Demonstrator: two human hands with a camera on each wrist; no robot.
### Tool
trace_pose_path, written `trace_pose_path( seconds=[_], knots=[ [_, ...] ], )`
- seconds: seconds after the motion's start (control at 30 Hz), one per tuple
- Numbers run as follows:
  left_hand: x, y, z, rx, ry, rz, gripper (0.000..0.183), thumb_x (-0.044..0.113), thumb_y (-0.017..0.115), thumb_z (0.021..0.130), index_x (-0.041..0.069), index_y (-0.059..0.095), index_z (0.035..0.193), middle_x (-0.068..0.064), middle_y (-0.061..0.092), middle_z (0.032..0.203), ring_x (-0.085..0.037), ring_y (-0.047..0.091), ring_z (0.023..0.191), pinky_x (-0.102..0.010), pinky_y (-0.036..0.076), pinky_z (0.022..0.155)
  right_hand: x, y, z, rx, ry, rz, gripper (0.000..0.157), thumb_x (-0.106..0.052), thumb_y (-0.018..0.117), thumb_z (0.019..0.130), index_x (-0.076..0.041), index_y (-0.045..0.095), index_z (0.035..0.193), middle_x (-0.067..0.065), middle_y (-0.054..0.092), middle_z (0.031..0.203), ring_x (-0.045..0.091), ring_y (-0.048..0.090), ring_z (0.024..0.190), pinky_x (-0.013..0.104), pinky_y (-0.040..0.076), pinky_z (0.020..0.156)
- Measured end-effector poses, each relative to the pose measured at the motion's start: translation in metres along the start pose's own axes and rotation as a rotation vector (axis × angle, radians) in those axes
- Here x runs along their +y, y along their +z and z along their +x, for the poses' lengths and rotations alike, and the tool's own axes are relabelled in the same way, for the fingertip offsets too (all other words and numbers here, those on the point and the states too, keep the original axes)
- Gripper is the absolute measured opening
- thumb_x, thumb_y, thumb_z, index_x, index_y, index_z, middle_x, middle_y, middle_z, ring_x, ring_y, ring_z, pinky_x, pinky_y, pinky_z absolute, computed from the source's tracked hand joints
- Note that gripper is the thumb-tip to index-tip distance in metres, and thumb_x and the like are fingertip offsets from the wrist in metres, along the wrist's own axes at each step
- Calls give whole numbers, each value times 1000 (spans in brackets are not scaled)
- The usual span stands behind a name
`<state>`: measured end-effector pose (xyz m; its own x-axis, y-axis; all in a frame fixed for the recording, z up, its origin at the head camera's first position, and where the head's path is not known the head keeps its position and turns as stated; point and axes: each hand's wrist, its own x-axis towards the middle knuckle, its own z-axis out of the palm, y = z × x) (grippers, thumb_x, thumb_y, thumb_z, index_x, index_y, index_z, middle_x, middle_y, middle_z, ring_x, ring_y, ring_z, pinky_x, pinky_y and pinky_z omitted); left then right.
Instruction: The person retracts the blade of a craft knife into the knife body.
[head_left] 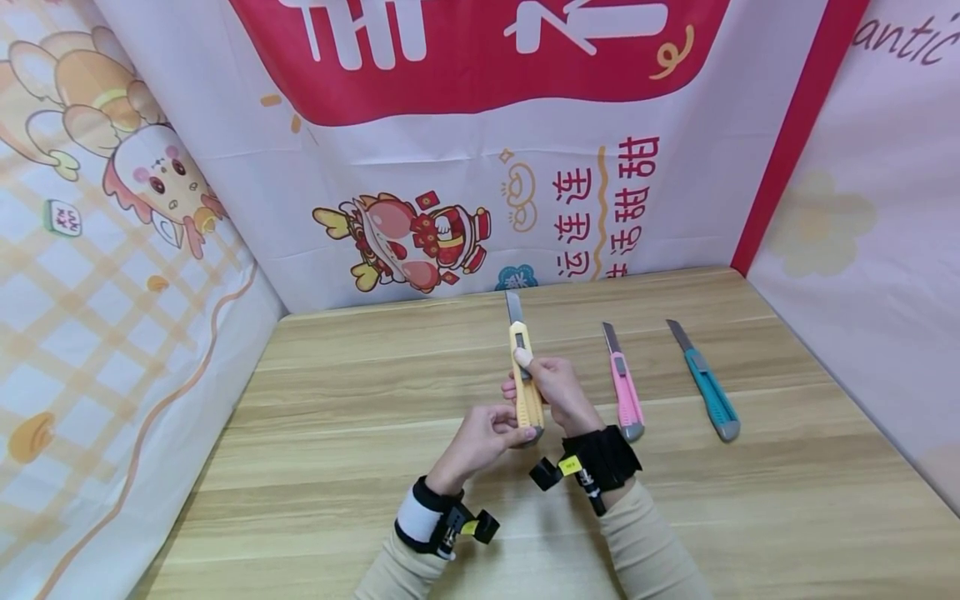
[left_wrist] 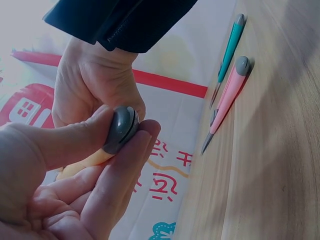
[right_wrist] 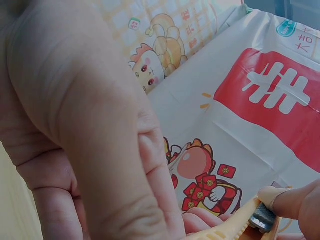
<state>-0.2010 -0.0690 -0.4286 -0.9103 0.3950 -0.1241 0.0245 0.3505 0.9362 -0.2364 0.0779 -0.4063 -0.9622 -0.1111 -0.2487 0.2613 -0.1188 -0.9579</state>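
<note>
A yellow box cutter (head_left: 531, 406) is held up above the table with its blade (head_left: 513, 307) out, pointing away from me. My right hand (head_left: 561, 390) grips the middle of the handle. Its thumb lies on the grey slider (right_wrist: 262, 218), as the right wrist view shows. With thumb and fingers, my left hand (head_left: 480, 437) pinches the handle's near end, at the grey end cap (left_wrist: 121, 129). A pink box cutter (head_left: 626, 392) and a teal box cutter (head_left: 711, 387) lie to the right, both with blades out. Fingers cover part of the yellow handle.
The wood-grain table (head_left: 337, 467) carries the cutters. A printed cloth (head_left: 465, 167) hangs behind it, with more cloth along the left and right sides. Both wrists wear black straps with small cameras.
</note>
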Motion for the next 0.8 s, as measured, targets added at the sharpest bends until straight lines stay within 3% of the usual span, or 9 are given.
trace_pose_path(
  seconds=[0.3, 0.6, 0.8],
  knots=[
    [-2, 0, 1, -26, 0, -29, 24, 11, 69, 87, -5, 67, 105, -23, 73, 101, -24, 74, 91, -22, 59, 72, -1, 1, 0, 18, 7, -15, 48, -35, 51, 100, 11, 62, 106, -4, 71, 63, 7, 69, 59, 24, 62, 63],
    [-2, -1, 1, 12, 7, 1, 25, 11, 70, 87, -4, 67, 106, -22, 74, 100, -24, 74, 89, -27, 59, 73, 0, 3, 1, 50, 24, -27, 54, -43, 53, 98, 9, 64, 109, -4, 72, 67, 6, 69, 61, 24, 61, 65],
    [-1, -1, 2, 35, 7, 17, 25, 12, 71, 86, -3, 68, 106, -21, 74, 99, -23, 74, 87, -24, 58, 70, 0, 2, 1, 11, 4, -12, 57, -44, 53, 97, 11, 62, 109, -3, 72, 67, 8, 70, 61, 26, 62, 65]
  ],
)
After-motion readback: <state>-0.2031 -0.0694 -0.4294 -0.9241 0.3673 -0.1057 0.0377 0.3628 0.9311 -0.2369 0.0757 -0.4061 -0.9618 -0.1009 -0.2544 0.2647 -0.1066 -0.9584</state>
